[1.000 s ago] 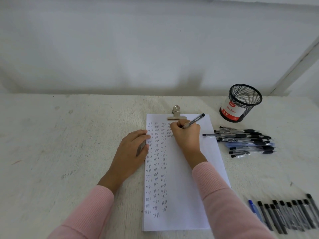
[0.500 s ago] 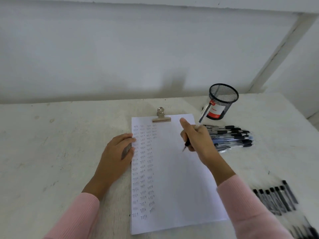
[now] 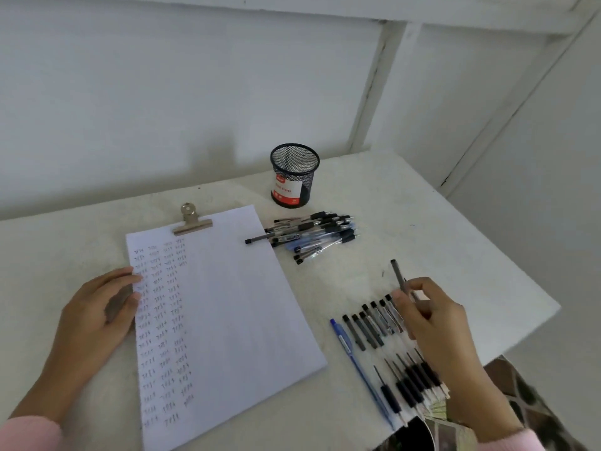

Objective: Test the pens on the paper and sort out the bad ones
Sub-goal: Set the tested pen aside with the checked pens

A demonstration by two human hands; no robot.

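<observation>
Right grip has its thumb and curled fingers closed round one dark pen. This pen stands almost upright, its upper end free above the knuckles, and its lower part is hidden in the grip. It is held just over the far end of a row of dark pens that lie side by side on the counter, near its right front edge. The wrist covers part of this row. A blue pen lies at the left side of the row, just beside it.

Left of the row lies the paper, a little turned, with columns of small written marks along its left half and its right half blank. A metal clip sits at its top edge. Left grip is flat and relaxed, fingers straight, and the fingertips rest on the left edge of the paper; it holds nothing that I can make out.

Behind the paper's right corner is a loose pile of pens, well apart from the row. A black mesh cup stands upright just behind the pile.
</observation>
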